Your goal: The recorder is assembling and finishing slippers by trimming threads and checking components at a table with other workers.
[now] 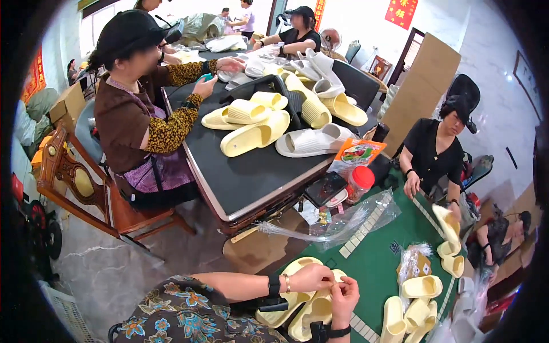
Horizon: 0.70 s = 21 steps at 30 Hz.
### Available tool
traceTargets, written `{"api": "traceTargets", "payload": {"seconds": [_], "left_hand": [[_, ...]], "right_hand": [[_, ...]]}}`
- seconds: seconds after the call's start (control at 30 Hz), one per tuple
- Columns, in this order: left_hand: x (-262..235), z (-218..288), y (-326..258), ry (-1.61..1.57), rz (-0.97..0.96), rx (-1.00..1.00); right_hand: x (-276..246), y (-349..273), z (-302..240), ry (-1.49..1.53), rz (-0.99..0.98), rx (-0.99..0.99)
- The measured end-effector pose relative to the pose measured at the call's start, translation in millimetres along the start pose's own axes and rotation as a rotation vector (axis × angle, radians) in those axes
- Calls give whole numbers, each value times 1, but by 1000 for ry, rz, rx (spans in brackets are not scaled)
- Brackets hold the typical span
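My left hand (310, 278) and my right hand (345, 295) meet above a pair of pale yellow slippers (313, 318) on the green table. The fingertips of both are pinched together; whatever they may hold is too small or hidden to name. Black bands circle both wrists, and a gold bracelet is on the left one. Part of the slippers lies behind my hands. To the right, several more yellow slippers (393, 320) rest on the green surface, one propped over others, beside a crumpled clear plastic bag (413, 264).
Yellow slippers (255, 133) and grey slippers (313, 141) cover much of the dark table (251, 186). A phone (326, 189), a red-lidded jar (360, 182) and clear plastic sleeves (349, 220) lie between the tables. One co-worker (432, 151) holds a yellow slipper; another (134, 108) sits left.
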<state>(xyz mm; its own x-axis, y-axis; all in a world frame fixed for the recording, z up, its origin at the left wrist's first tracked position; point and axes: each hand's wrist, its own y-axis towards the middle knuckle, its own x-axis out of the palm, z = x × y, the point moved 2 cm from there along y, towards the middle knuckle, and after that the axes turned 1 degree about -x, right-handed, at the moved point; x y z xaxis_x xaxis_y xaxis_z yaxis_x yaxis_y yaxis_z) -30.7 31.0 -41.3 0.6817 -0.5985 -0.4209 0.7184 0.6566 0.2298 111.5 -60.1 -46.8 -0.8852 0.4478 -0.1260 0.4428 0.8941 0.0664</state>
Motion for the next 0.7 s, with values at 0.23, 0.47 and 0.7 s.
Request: {"api": "traceTargets", "payload": {"seconds": [0.23, 0.47, 0.7], "left_hand": [[-5, 5, 3, -111, -48, -92], [3, -2, 5, 39, -54, 92], [-38, 18, 14, 100, 31, 84]], "right_hand": [[1, -1, -7, 40, 4, 19], [1, -2, -7, 101, -20, 45], [-14, 1, -4, 159, 56, -17]]}}
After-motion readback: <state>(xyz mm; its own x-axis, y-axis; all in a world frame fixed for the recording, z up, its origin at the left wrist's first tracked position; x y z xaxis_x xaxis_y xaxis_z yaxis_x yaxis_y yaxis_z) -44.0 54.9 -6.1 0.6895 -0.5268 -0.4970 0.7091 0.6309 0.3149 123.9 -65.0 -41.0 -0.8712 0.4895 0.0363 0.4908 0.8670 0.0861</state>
